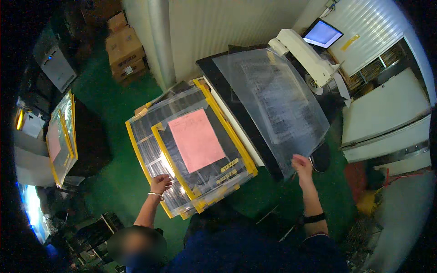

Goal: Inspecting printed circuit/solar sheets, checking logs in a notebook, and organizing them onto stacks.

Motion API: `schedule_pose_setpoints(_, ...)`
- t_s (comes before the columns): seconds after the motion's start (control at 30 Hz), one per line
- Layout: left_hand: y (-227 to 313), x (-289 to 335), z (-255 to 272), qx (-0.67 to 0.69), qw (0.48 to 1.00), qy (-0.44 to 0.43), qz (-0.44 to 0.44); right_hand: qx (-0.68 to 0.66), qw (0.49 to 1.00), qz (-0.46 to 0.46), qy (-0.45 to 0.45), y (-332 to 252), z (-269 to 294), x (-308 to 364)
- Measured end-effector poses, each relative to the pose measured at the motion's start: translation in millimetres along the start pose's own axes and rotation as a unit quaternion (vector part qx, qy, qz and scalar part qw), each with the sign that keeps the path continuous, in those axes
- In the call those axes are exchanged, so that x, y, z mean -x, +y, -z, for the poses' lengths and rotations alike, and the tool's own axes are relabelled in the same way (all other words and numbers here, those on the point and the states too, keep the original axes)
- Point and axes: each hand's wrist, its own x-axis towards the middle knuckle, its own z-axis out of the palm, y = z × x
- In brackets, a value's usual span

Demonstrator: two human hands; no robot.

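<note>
My right hand (302,167) pinches the near corner of a large translucent plastic sheet (273,95), which lies across a black-topped table (227,86). Grey printed patterns show through the sheet. My left hand (160,183), with a bracelet at the wrist, is over the near left part of a stack of clear films edged in yellow tape (157,148). Its fingers are loosely bent and apart, with nothing seen in them; whether they touch the film I cannot tell. A pink paper (196,139) lies on the stack's upper, smaller film.
A long cream-coloured machine (307,59) stands at the table's far right, by a lit monitor (322,33). White cabinets (387,109) are at the right. Another yellow-edged stack (63,136) stands at the left. Cardboard boxes (124,48) are piled behind, on a green floor (102,102).
</note>
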Motion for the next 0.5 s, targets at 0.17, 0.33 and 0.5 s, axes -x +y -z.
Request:
schedule_pose_setpoints(0.17,8.3,-4.8,-35.6,-0.070,0.994,-0.083,-0.026,0.068,0.970,0.069,-0.224,-35.1,-101.4,-15.4)
schedule_pose_setpoints(0.33,16.2,5.7,-54.2,-0.194,0.972,-0.101,-0.091,0.329,0.853,0.294,-0.279,-78.8,-222.8,-75.8)
schedule_pose_setpoints(0.5,-8.1,21.5,-35.9,-0.143,0.986,-0.055,-0.069,0.491,0.807,0.255,-0.209,-81.5,-286.1,-130.9)
